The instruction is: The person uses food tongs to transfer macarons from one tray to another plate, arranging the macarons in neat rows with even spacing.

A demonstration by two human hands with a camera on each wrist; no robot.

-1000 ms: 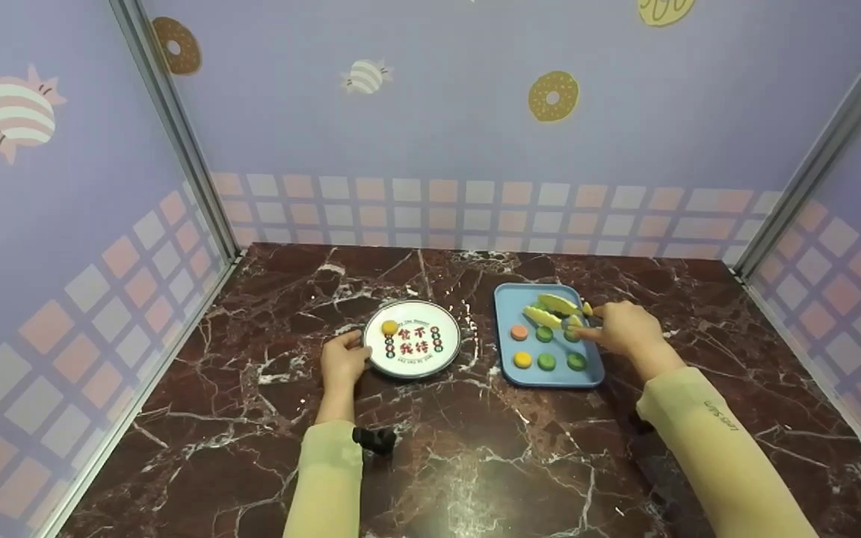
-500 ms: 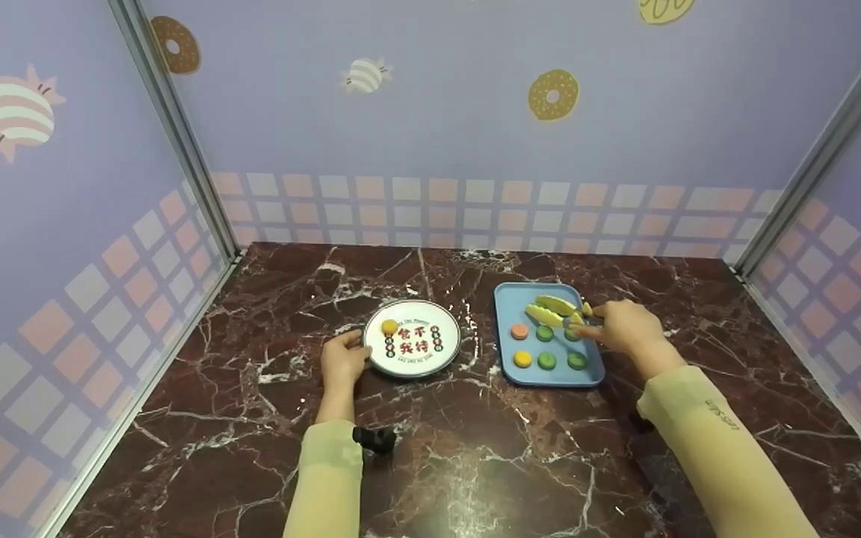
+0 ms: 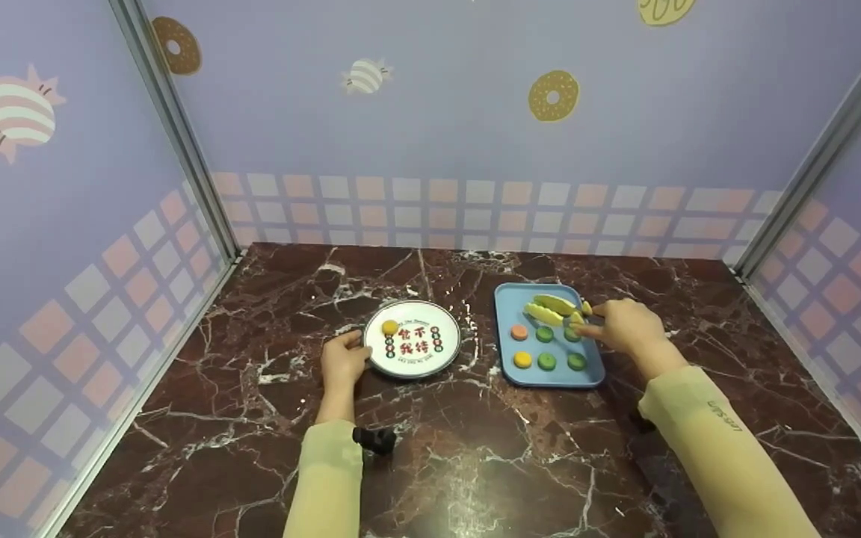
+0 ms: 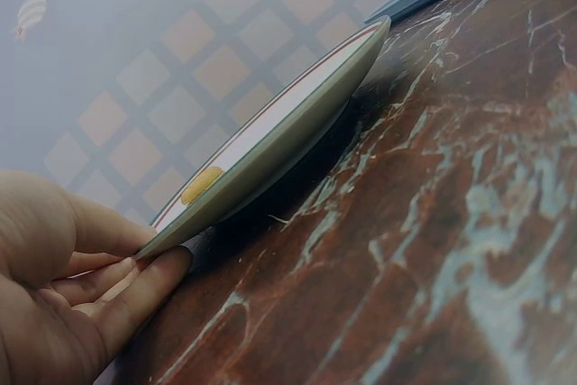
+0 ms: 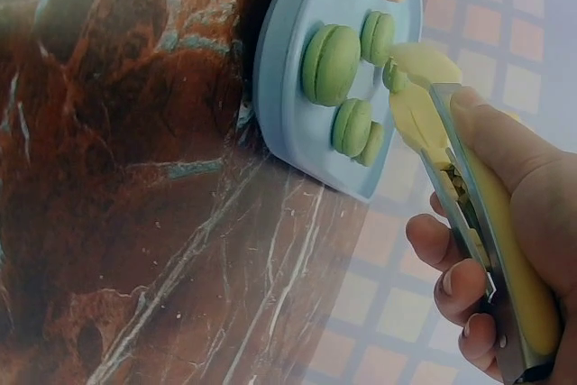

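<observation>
My left hand [image 3: 344, 362] pinches the left rim of a white round plate [image 3: 423, 365] printed with red characters. In the left wrist view the thumb lies over the rim and fingers are under it. One yellow macaron [image 3: 389, 327] sits on that plate. My right hand [image 3: 628, 329] grips yellow tongs [image 5: 518, 259], fingers curled round the handles. Their heads reach over the far part of a blue tray [image 3: 509, 373]. A green macaron [image 5: 394, 77] shows between the tong heads in the right wrist view, mostly hidden by them.
On the tray sit several green macarons [image 3: 546, 362], a yellow macaron [image 3: 522, 359] and a pink macaron [image 3: 519, 332]. The table [image 3: 460, 463] is dark red marble pattern. Patterned panels [image 3: 438, 134] stand at the back and both sides. A black wrist camera [image 3: 376, 440] sticks out from the left sleeve.
The tong heads have drawn closer together over the far part of the tray. The left hand and the plate have stayed in place.
</observation>
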